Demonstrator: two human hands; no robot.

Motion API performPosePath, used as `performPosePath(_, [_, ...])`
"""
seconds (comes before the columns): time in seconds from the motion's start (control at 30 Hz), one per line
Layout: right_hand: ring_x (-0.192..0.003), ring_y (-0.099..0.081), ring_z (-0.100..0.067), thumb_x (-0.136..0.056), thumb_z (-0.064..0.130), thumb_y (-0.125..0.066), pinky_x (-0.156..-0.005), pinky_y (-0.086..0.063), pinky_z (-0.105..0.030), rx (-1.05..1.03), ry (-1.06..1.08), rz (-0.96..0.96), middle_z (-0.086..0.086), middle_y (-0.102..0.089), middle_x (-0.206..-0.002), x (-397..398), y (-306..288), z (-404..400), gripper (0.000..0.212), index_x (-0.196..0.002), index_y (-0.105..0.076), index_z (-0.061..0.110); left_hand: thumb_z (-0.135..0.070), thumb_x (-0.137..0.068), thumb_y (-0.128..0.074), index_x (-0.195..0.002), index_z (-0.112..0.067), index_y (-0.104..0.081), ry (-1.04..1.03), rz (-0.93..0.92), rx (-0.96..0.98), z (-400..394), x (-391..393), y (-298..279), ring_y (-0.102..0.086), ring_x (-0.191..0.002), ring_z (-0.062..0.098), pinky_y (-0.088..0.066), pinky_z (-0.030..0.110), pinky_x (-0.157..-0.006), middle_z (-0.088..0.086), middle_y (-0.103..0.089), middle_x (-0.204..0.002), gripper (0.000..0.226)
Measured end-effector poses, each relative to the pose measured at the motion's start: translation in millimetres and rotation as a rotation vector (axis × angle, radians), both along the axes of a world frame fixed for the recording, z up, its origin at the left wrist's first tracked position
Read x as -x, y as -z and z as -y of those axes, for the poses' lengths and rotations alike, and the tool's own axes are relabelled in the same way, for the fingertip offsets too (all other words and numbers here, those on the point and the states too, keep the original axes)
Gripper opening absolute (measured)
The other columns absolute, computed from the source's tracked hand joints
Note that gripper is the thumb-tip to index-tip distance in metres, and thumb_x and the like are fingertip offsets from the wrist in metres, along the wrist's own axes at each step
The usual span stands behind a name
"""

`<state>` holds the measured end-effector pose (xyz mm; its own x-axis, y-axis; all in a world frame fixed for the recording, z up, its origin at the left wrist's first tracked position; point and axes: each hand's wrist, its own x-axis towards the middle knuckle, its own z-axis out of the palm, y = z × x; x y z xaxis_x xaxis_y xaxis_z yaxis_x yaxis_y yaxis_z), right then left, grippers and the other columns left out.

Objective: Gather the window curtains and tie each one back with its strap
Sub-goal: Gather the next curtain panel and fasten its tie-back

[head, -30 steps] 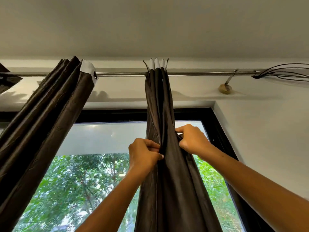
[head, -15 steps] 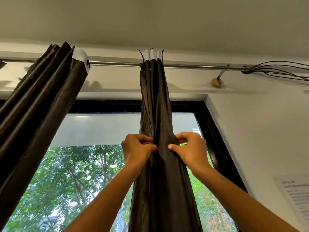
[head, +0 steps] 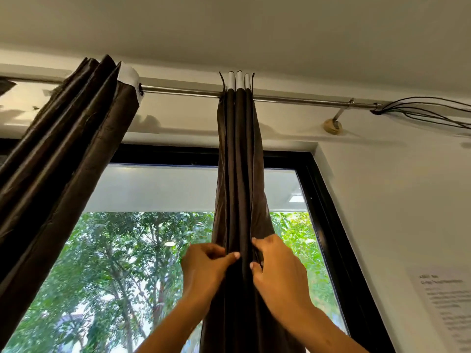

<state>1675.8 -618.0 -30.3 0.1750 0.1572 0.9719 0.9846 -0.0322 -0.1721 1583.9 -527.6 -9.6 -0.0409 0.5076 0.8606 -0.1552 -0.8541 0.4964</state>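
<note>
Both hands are working on the middle curtain, which is hanging from the rod at the centre of the frame and running almost straight down past the bottom edge. The left hand is pinching the pleats from the left, thumb laid across the front folds; the right hand is gripping them from the right, its fingers curled round the bunch. The 2 hands are level with each other, low in the frame, with only a narrow strip of cloth between them.

The curtain's long axis is vertical, so the fabric to be gathered is lying directly above and below the grip — any further gathering would probably run along that line. Neither hand is nearer; both are already on the cloth.

A second curtain is hanging slantwise at the upper left of the frame. No strap is visible, so the tying probably hasn't begun.
</note>
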Motion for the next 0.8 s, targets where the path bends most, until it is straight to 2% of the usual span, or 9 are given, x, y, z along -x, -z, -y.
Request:
performPosePath(0.07, [-0.114,-0.053,-0.01,-0.095,0.031,-0.049,-0.088,-0.042,-0.025,0.027,0.016,0.033,0.011,-0.04,-0.131,-0.9,19.3,4.7,0.047,-0.141,-0.038,0.03,-0.018,-0.061,-0.088,-0.063,-0.012,-0.068,0.002,0.016,0.023,-2.4,4.5,22.6,-0.063,-0.058,0.017,-0.055,0.034,-0.068,0.005,-0.068,-0.06,0.021])
performPosePath(0.13, [-0.11,-0.054,-0.007,-0.096,0.034,-0.047,-0.08,-0.041,-0.021,0.026,0.004,0.056,0.013,-0.039,-0.13,-2.6,42.2,11.1,0.043,-0.138,-0.04,0.031,-0.015,-0.059,-0.089,-0.064,-0.009,-0.068,0.019,0.037,0.062,0.4,10.8,46.8,-0.064,-0.059,0.02,-0.055,0.035,-0.066,0.008,-0.068,-0.06,0.022])
performPosePath(0.23, [-0.101,-0.059,-0.017,-0.092,0.03,-0.054,-0.072,-0.045,-0.029,0.001,-0.067,0.077,0.006,-0.051,-0.117,-3.3,76.8,24.3,0.024,-0.114,-0.06,0.023,-0.009,-0.058,-0.088,-0.06,-0.006,-0.063,0.078,0.068,0.131,14.0,19.4,76.3,-0.054,-0.048,0.011,-0.045,0.025,-0.055,0.003,-0.061,-0.05,0.025])
performPosePath(0.3, [-0.093,-0.061,-0.023,-0.087,0.025,-0.06,-0.068,-0.049,-0.033,0.011,-0.103,0.068,0.001,-0.058,-0.106,1.5,106.3,34.3,0.014,-0.098,-0.065,0.018,-0.008,-0.057,-0.088,-0.056,-0.01,-0.06,0.061,0.067,0.175,27.5,24.2,97.4,-0.046,-0.04,0.005,-0.039,0.019,-0.048,-0.005,-0.055,-0.043,0.028])
performPosePath(0.33, [-0.09,-0.062,-0.024,-0.085,0.023,-0.061,-0.066,-0.049,-0.034,0.01,-0.105,0.083,-0.001,-0.06,-0.1,4.2,117.3,38.5,0.01,-0.092,-0.066,0.017,-0.007,-0.056,-0.088,-0.056,-0.012,-0.059,0.064,0.077,0.189,33.9,25.6,104.1,-0.047,-0.04,0.004,-0.041,0.018,-0.047,-0.005,-0.056,-0.044,0.029])
performPosePath(0.43, [-0.08,-0.064,-0.024,-0.082,0.023,-0.064,-0.061,-0.047,-0.032,0.073,-0.184,0.08,0.0,-0.062,-0.088,16.3,160.6,52.5,0.006,-0.08,-0.067,0.018,-0.005,-0.056,-0.088,-0.057,-0.013,-0.06,0.046,0.095,0.246,44.5,30.4,139.6,-0.054,-0.044,0.007,-0.05,0.022,-0.051,-0.006,-0.06,-0.046,0.029])
performPosePath(0.57, [-0.074,-0.064,-0.019,-0.084,0.026,-0.063,-0.057,-0.048,-0.032,0.17,-0.276,0.077,0.003,-0.062,-0.086,20.7,207.7,61.4,0.01,-0.077,-0.066,0.02,-0.001,-0.057,-0.086,-0.057,-0.016,-0.063,0.005,0.048,0.31,46.6,37.1,180.0,-0.061,-0.049,0.012,-0.055,0.03,-0.06,-0.005,-0.064,-0.048,0.028])
performPosePath(0.67, [-0.074,-0.065,-0.017,-0.085,0.027,-0.062,-0.056,-0.051,-0.035,0.248,-0.334,0.024,0.005,-0.064,-0.087,19.6,235.3,63.6,0.01,-0.079,-0.068,0.021,0.001,-0.061,-0.083,-0.062,-0.015,-0.067,-0.135,-0.004,0.287,50.7,43.6,195.8,-0.065,-0.058,0.022,-0.059,0.039,-0.068,0.009,-0.067,-0.061,0.022])
performPosePath(0.8, [-0.073,-0.064,-0.013,-0.087,0.027,-0.061,-0.06,-0.053,-0.037,0.334,-0.385,-0.047,0.008,-0.065,-0.088,21.6,265.4,70.3,0.011,-0.081,-0.068,0.021,-0.001,-0.063,-0.082,-0.075,-0.006,-0.073,-0.292,-0.1,0.288,53.9,53.4,216.5,-0.07,-0.066,0.023,-0.059,0.042,-0.073,0.013,-0.071,-0.071,0.016])
